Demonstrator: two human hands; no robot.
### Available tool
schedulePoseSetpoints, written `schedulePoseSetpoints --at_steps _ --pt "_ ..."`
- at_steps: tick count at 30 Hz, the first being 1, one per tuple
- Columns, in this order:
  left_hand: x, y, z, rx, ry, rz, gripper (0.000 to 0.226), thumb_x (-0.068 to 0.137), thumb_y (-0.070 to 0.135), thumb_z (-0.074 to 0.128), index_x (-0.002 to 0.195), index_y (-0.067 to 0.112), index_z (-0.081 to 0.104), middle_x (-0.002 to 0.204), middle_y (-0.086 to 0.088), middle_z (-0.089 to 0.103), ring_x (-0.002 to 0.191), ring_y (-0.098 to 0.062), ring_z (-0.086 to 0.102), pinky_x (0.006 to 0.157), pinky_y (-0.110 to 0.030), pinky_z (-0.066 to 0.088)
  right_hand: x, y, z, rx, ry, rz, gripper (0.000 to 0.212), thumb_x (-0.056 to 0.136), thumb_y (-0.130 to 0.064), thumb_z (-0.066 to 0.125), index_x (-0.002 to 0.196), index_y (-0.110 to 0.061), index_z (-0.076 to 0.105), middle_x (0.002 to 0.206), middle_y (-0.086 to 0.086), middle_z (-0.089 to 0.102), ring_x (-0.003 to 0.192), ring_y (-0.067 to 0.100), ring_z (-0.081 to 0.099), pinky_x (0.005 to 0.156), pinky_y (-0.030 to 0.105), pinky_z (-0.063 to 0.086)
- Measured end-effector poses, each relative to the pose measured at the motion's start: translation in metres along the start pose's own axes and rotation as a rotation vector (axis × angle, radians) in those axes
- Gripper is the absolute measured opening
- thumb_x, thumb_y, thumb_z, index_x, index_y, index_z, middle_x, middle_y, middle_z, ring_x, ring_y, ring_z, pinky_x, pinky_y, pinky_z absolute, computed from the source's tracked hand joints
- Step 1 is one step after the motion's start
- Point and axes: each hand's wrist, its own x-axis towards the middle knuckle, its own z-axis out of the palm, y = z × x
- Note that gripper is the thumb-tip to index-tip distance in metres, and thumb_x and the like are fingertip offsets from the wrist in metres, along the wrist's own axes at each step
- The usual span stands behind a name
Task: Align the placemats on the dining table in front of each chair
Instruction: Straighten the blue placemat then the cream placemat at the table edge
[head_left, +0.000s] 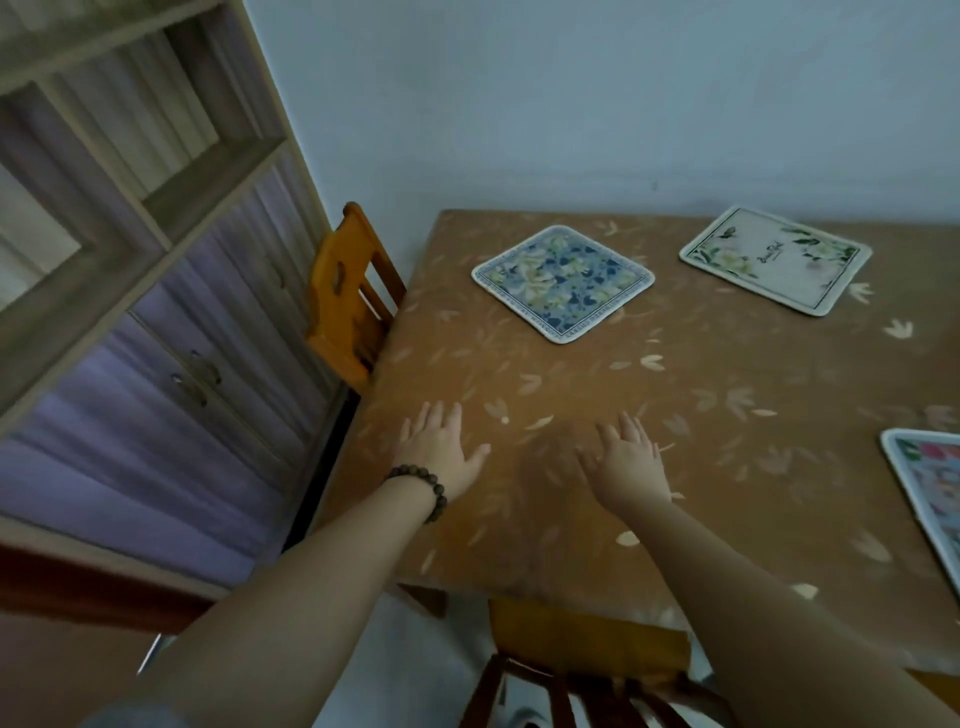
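A blue floral placemat (562, 282) lies turned like a diamond on the brown leaf-patterned table (649, 441), near the far left corner. A cream placemat with green leaves (775, 259) lies askew at the far edge, to its right. A third, colourful placemat (930, 488) shows partly at the right edge of the view. My left hand (441, 449), with a bead bracelet on its wrist, and my right hand (626, 460) stretch flat over the near left part of the table, fingers apart, holding nothing. Both hands are well short of the blue placemat.
An orange wooden chair (345, 296) stands at the table's left side, close to a wooden cabinet (156, 291). Another chair back (582, 675) is at the near edge below my arms. A pale wall runs behind the table.
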Motion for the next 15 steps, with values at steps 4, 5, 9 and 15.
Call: schedulePoseSetpoints --at_steps 4,5,9,15 --pt "0.027 -0.021 -0.002 0.001 -0.030 0.056 0.078 0.091 0.064 0.030 0.152 0.020 0.009 0.160 -0.004 0.007 0.147 -0.022 0.003 0.118 -0.045 0.007 0.010 -0.021 0.014 -0.011 0.038 0.055 0.058 0.096 -0.048 0.038 0.146 -0.019 0.030 0.158 0.010 0.012 0.146 0.025 0.005 0.118 0.045 0.011" --pt "0.034 -0.029 -0.001 0.002 -0.037 0.075 0.078 0.091 0.064 0.030 0.152 0.020 0.008 0.160 -0.004 0.007 0.147 -0.022 0.002 0.118 -0.045 0.007 0.012 -0.027 0.019 -0.019 0.044 0.074 0.058 0.096 -0.048 0.038 0.146 -0.019 0.029 0.158 0.011 0.013 0.146 0.025 0.005 0.118 0.044 0.010" --pt "0.072 -0.067 -0.002 0.009 -0.044 0.167 0.078 0.091 0.065 0.029 0.152 0.021 0.008 0.160 -0.003 0.006 0.147 -0.022 0.002 0.119 -0.044 0.007 0.029 -0.058 0.041 -0.013 0.055 0.175 0.058 0.095 -0.047 0.038 0.146 -0.019 0.029 0.158 0.013 0.013 0.146 0.027 0.005 0.118 0.045 0.009" --pt "0.129 -0.141 -0.005 0.029 -0.100 0.294 0.077 0.092 0.063 0.030 0.152 0.020 0.008 0.160 -0.004 0.006 0.147 -0.023 0.002 0.118 -0.044 0.007 0.047 -0.132 0.084 0.031 0.052 0.326 0.058 0.095 -0.045 0.038 0.146 -0.020 0.026 0.159 0.009 0.011 0.146 0.023 0.004 0.118 0.044 0.011"
